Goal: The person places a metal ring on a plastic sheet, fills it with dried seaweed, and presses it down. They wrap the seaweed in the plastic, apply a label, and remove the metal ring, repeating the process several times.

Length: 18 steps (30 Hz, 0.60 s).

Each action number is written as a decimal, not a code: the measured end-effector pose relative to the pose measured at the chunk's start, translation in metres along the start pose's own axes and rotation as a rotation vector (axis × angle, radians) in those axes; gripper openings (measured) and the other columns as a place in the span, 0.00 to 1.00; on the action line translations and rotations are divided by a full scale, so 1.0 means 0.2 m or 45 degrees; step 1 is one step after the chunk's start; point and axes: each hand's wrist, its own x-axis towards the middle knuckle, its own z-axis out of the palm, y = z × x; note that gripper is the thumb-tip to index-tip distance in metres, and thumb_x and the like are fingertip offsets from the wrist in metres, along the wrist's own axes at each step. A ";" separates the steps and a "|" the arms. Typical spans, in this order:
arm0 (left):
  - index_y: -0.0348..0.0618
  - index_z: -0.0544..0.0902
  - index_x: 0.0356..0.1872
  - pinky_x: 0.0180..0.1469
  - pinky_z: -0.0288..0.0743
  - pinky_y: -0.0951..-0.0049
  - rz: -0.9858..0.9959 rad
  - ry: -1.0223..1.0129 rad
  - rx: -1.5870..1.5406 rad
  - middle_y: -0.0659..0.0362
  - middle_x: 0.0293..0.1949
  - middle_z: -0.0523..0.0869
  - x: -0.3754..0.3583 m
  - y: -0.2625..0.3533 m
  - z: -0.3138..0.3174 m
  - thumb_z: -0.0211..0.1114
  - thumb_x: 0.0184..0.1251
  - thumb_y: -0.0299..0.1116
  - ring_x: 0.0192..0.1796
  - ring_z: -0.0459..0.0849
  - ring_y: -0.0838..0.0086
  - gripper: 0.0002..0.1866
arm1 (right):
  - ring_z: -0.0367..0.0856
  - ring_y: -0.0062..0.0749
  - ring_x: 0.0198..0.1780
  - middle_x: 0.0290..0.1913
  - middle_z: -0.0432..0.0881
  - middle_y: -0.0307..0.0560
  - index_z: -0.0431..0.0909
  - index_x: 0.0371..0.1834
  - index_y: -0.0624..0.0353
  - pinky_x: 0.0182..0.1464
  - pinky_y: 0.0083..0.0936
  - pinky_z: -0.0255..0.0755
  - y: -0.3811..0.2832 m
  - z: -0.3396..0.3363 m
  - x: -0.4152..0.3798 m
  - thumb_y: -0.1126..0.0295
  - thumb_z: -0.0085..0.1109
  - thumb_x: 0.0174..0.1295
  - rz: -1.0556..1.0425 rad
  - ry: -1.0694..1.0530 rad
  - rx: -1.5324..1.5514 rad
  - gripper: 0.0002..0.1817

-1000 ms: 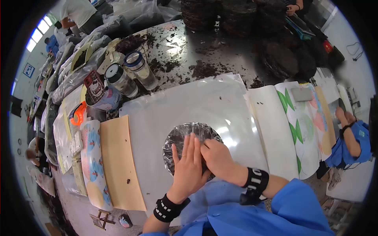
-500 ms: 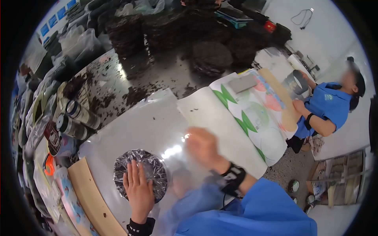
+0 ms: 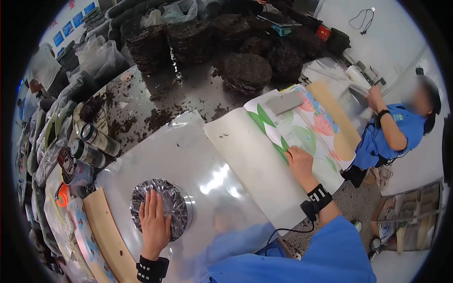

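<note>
My left hand (image 3: 153, 224) lies flat, fingers stretched out, on a round dark bundle (image 3: 178, 207) wrapped in crinkled clear plastic film. The bundle rests on a shiny metal-looking work surface (image 3: 207, 155). Out to the right, my right hand (image 3: 301, 164) is at the left edge of a printed paper sheet (image 3: 309, 137) with green leaves and pink fruit shapes. Its fingers are pressed together at that edge, and the fingertips are partly hidden. Plain off-white sheets (image 3: 255, 165) lie just left of that hand.
Stacks of dark round dried cakes (image 3: 246, 71) stand at the back, with dark crumbs around. Two lidded jars (image 3: 101, 139) and an orange tape dispenser (image 3: 62, 194) are at left. A grey block (image 3: 284, 101) sits on the sheets. A co-worker (image 3: 396, 127) in blue stands at right.
My right hand has moved right, from above the work surface to the printed sheet's edge. My left hand and the wrapped bundle have shifted slightly left. The co-worker's arm has risen.
</note>
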 end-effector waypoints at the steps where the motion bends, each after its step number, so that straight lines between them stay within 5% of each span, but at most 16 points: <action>1: 0.30 0.62 0.75 0.79 0.45 0.49 0.006 0.006 0.000 0.42 0.78 0.59 0.00 0.00 0.00 0.60 0.68 0.32 0.81 0.53 0.50 0.35 | 0.87 0.45 0.49 0.46 0.88 0.51 0.82 0.41 0.61 0.48 0.36 0.82 0.00 0.00 0.00 0.65 0.68 0.60 -0.060 0.076 0.005 0.12; 6: 0.29 0.62 0.74 0.79 0.44 0.49 -0.006 -0.024 0.011 0.42 0.79 0.58 0.00 0.02 -0.01 0.61 0.67 0.31 0.82 0.53 0.50 0.36 | 0.88 0.45 0.47 0.44 0.88 0.50 0.81 0.43 0.58 0.48 0.35 0.81 0.02 0.04 -0.04 0.65 0.70 0.59 -0.181 0.332 -0.085 0.13; 12: 0.29 0.61 0.74 0.80 0.43 0.49 0.000 -0.003 0.024 0.42 0.78 0.58 0.00 0.00 0.00 0.62 0.65 0.30 0.82 0.52 0.49 0.37 | 0.89 0.42 0.43 0.42 0.89 0.51 0.82 0.38 0.61 0.43 0.32 0.82 0.05 0.04 -0.05 0.68 0.73 0.58 -0.017 0.374 0.347 0.11; 14: 0.29 0.61 0.75 0.80 0.43 0.49 -0.005 -0.007 0.023 0.42 0.79 0.58 0.00 0.00 0.00 0.62 0.65 0.30 0.82 0.52 0.49 0.37 | 0.89 0.37 0.36 0.37 0.89 0.51 0.82 0.37 0.64 0.37 0.28 0.79 0.06 0.03 -0.03 0.70 0.72 0.58 0.361 0.204 0.626 0.10; 18: 0.30 0.61 0.75 0.80 0.43 0.49 -0.002 -0.011 0.028 0.42 0.79 0.57 0.00 0.00 0.00 0.63 0.64 0.30 0.82 0.52 0.49 0.38 | 0.87 0.32 0.29 0.31 0.89 0.49 0.82 0.39 0.64 0.33 0.25 0.75 0.20 0.02 0.09 0.70 0.73 0.57 0.600 0.120 0.738 0.11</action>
